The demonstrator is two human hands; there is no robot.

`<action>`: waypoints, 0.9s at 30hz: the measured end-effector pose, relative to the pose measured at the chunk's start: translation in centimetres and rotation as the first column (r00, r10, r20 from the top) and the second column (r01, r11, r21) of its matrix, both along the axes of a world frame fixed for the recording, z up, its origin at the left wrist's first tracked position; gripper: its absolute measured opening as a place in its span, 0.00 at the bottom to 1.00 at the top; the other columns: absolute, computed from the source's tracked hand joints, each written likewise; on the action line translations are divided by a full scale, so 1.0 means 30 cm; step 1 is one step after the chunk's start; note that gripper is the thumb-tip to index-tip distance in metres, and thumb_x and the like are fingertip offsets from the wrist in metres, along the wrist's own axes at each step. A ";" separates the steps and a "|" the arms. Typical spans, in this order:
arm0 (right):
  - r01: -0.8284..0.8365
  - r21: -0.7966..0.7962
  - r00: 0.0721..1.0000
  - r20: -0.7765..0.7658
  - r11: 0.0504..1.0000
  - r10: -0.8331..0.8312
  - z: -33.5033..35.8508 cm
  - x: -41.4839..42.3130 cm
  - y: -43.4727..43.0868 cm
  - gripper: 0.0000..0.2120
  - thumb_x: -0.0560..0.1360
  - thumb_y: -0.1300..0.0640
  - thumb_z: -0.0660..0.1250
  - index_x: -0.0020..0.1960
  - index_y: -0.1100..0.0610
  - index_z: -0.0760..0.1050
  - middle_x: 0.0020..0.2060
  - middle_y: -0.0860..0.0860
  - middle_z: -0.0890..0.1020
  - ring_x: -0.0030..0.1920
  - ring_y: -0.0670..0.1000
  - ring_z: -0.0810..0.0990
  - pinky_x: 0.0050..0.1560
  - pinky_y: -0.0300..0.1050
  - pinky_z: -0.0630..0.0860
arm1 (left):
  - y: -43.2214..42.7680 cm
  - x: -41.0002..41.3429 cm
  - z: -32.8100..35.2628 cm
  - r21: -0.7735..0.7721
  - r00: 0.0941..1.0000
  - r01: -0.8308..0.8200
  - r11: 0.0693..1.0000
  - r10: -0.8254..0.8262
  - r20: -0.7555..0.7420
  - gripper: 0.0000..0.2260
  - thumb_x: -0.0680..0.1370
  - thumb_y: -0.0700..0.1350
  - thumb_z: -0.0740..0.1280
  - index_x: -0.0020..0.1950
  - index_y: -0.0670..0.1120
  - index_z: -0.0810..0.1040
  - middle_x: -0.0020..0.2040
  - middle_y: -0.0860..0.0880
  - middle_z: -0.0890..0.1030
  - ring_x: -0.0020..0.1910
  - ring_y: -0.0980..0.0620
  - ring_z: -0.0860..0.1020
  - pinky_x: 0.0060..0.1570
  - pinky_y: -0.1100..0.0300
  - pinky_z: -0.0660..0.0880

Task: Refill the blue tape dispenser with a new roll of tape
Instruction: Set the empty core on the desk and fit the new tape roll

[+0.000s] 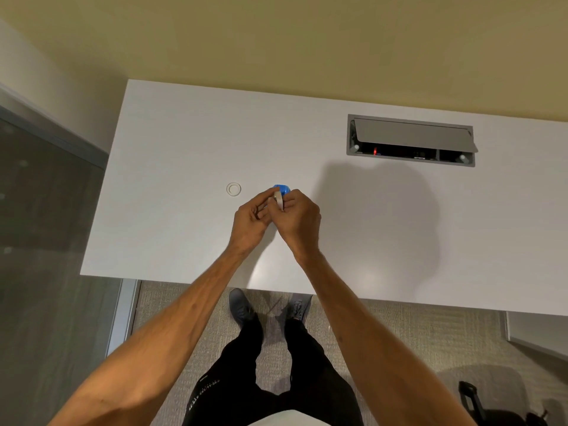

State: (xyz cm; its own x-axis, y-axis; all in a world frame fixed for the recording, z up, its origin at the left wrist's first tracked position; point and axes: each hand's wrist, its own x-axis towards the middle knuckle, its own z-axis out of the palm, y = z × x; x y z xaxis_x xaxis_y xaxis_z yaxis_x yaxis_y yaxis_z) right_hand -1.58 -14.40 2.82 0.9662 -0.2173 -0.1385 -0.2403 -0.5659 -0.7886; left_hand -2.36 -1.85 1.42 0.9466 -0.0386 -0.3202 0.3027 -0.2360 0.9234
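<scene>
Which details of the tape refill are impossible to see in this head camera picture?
- Blue plastic tape dispenser: mostly hidden behind both hands.
- Pale tape roll: edge-on, partly covered by the left hand and right hand; whether seated, unclear.
- Small white ring on the white desk: too small to identify.

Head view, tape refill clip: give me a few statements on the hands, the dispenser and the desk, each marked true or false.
1. Both hands are at the blue tape dispenser over the desk. True.
2. The left hand lies flat on the desk, away from the dispenser. False: it is raised, its fingers meeting those of the right hand at the dispenser.
3. A small white ring lies on the desk, left of the hands and apart from them. True.
4. The cable hatch in the desk is shut flush. False: its lid is tilted up, showing the dark inside.
5. A roll of tape shows between the fingers. True.
</scene>
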 end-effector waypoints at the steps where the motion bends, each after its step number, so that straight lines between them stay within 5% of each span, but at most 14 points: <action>1: -0.018 0.027 1.000 0.003 0.999 0.018 -0.006 -0.003 -0.007 0.10 0.79 0.54 0.73 0.44 0.60 0.80 0.35 0.52 0.85 0.37 0.53 0.83 0.41 0.49 0.81 | 0.010 0.004 -0.003 -0.012 1.000 0.003 1.000 -0.003 -0.011 0.24 0.82 0.32 0.70 0.78 0.44 0.77 0.71 0.47 0.85 0.70 0.50 0.83 0.75 0.50 0.79; 4: -0.095 0.011 0.995 -0.014 0.995 0.095 -0.040 -0.001 -0.046 0.03 0.79 0.62 0.70 0.50 0.61 0.83 0.43 0.55 0.88 0.43 0.56 0.85 0.48 0.55 0.83 | 0.032 0.019 -0.014 -0.043 0.999 0.006 0.999 -0.008 -0.048 0.24 0.81 0.36 0.74 0.77 0.45 0.77 0.70 0.47 0.84 0.69 0.50 0.84 0.72 0.51 0.80; 8: -0.179 -0.014 0.984 -0.005 0.984 0.179 -0.078 -0.002 -0.080 0.13 0.75 0.71 0.70 0.59 0.64 0.82 0.52 0.58 0.87 0.50 0.58 0.86 0.55 0.58 0.84 | 0.036 0.033 -0.032 -0.030 0.999 0.028 0.999 -0.029 -0.032 0.23 0.80 0.39 0.76 0.75 0.46 0.78 0.66 0.49 0.86 0.60 0.60 0.85 0.60 0.66 0.82; 13: -0.313 -0.010 0.950 0.018 0.950 0.313 -0.096 0.010 -0.096 0.26 0.78 0.64 0.73 0.75 0.59 0.73 0.64 0.57 0.81 0.61 0.55 0.83 0.62 0.47 0.81 | 0.017 0.053 -0.038 -0.069 0.998 0.029 0.997 -0.033 -0.054 0.22 0.80 0.41 0.77 0.73 0.48 0.79 0.66 0.48 0.86 0.66 0.50 0.85 0.65 0.58 0.83; 19: -0.372 -0.033 0.927 0.031 0.928 0.373 -0.108 0.056 -0.118 0.24 0.81 0.59 0.71 0.75 0.59 0.72 0.67 0.55 0.80 0.64 0.56 0.81 0.65 0.55 0.81 | 0.023 0.086 -0.047 -0.041 0.998 0.036 0.998 -0.039 -0.050 0.20 0.80 0.43 0.78 0.72 0.47 0.80 0.65 0.52 0.87 0.63 0.61 0.85 0.60 0.69 0.81; 27: -0.432 -0.061 0.901 0.017 0.900 0.434 -0.123 0.122 -0.130 0.21 0.81 0.57 0.70 0.73 0.55 0.74 0.65 0.52 0.81 0.62 0.54 0.82 0.62 0.57 0.82 | 0.029 0.134 -0.058 -0.007 0.995 0.052 0.999 -0.052 -0.082 0.20 0.79 0.46 0.78 0.71 0.49 0.82 0.65 0.51 0.87 0.67 0.53 0.84 0.73 0.50 0.80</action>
State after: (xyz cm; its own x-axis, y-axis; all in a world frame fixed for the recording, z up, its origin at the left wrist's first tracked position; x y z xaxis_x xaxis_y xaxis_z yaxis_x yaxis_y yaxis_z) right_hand 2.06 -18.31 -0.86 0.9702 0.2169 -0.1083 0.0610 -0.6506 -0.7570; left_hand 1.65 -0.99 -0.32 0.9138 -0.0891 -0.3963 0.3648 -0.2488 0.8972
